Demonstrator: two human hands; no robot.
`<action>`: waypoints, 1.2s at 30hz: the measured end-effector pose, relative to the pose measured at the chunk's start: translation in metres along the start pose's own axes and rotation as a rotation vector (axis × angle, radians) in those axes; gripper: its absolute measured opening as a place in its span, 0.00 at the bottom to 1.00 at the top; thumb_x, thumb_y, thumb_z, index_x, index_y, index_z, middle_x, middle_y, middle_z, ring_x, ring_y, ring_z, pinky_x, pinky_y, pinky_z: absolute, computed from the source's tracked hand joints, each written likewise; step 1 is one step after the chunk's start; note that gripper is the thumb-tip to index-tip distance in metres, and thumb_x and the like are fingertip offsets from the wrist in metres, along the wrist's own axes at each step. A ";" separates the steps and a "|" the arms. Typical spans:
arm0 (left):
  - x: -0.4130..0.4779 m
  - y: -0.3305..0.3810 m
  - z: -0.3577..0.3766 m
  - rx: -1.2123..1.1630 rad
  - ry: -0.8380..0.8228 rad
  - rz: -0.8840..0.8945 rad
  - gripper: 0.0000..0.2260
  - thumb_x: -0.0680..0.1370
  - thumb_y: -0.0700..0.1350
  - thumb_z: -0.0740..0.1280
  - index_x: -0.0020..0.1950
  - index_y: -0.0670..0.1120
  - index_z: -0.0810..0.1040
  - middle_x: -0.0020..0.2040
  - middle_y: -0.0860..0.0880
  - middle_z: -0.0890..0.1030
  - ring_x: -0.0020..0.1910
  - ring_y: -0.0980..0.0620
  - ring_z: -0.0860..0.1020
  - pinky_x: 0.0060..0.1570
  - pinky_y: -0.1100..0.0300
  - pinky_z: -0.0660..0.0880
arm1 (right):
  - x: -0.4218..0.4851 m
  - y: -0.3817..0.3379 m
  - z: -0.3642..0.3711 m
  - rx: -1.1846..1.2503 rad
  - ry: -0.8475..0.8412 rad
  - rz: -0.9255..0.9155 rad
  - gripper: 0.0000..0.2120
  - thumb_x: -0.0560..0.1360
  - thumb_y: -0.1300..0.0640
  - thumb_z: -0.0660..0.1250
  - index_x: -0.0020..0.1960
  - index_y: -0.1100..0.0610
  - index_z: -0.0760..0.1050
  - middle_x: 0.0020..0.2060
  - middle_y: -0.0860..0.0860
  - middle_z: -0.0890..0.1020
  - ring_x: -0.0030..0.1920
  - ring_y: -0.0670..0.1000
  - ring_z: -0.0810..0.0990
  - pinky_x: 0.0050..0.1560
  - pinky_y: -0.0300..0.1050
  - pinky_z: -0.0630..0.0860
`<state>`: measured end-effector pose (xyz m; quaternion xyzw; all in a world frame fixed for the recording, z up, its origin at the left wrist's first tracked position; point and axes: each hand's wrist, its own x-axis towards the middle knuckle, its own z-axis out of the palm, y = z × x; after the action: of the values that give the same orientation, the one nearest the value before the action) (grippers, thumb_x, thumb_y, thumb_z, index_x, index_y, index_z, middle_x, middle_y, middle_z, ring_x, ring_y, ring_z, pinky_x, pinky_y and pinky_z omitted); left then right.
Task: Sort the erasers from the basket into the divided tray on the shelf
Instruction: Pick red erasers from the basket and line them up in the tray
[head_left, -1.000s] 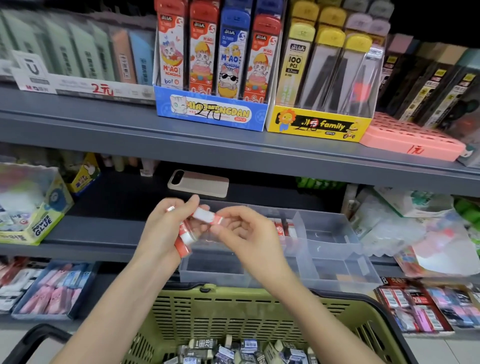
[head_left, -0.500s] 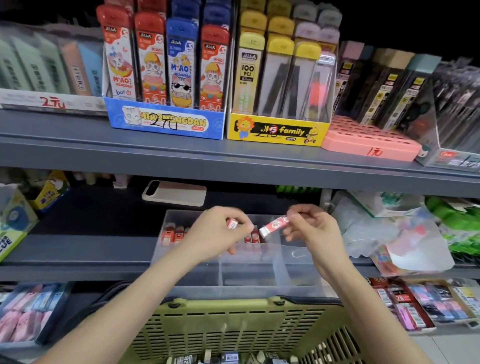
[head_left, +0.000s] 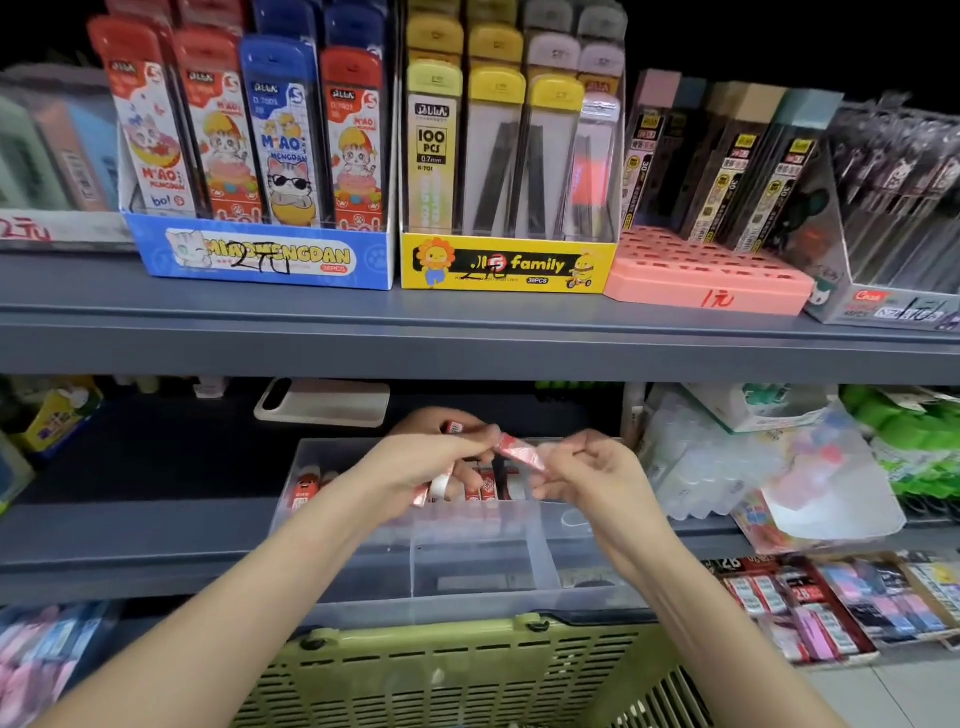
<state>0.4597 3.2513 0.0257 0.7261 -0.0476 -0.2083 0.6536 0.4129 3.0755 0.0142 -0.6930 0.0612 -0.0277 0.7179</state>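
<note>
A clear divided tray (head_left: 467, 587) stands on the lower shelf, with a row of red-and-white erasers (head_left: 480, 488) upright in its back compartments. My left hand (head_left: 415, 467) hovers over the tray's back and grips a few red-and-white erasers (head_left: 452, 427). My right hand (head_left: 587, 478) pinches one red-and-white eraser (head_left: 519, 453), whose other end meets my left fingers. The green basket (head_left: 467, 670) sits right below the tray; its contents are out of view.
A phone (head_left: 322, 401) lies flat behind the tray. Bagged goods (head_left: 779, 467) crowd the shelf to the right. The upper shelf (head_left: 467, 332) hangs close above my hands with boxed pencil leads. Packs of erasers (head_left: 810, 603) fill the bottom shelf right.
My right hand has brought its eraser back left until it meets my left fingers. The view has shifted right and closer to the shelf.
</note>
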 end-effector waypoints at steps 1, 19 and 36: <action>0.000 0.000 0.000 0.002 -0.011 -0.001 0.07 0.76 0.46 0.70 0.43 0.44 0.81 0.36 0.45 0.80 0.26 0.53 0.75 0.22 0.66 0.61 | -0.003 0.000 -0.001 -0.074 -0.059 -0.013 0.04 0.71 0.64 0.70 0.41 0.63 0.75 0.31 0.54 0.80 0.32 0.49 0.79 0.38 0.37 0.77; 0.031 0.000 -0.021 1.226 -0.143 0.352 0.10 0.78 0.54 0.64 0.57 0.61 0.80 0.38 0.65 0.65 0.42 0.58 0.67 0.34 0.71 0.60 | 0.048 0.002 0.016 -0.675 0.070 -0.076 0.13 0.66 0.58 0.75 0.46 0.53 0.73 0.37 0.48 0.79 0.37 0.50 0.78 0.42 0.46 0.77; 0.039 -0.002 -0.019 1.520 -0.445 0.373 0.16 0.81 0.54 0.58 0.69 0.62 0.70 0.46 0.52 0.68 0.43 0.55 0.63 0.38 0.62 0.57 | 0.048 -0.001 0.022 -1.304 -0.078 -0.246 0.15 0.66 0.42 0.71 0.46 0.51 0.78 0.42 0.48 0.83 0.46 0.51 0.80 0.42 0.40 0.70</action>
<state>0.5022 3.2562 0.0156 0.8931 -0.4250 -0.1461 -0.0186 0.4636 3.0913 0.0130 -0.9878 -0.0403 -0.0414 0.1448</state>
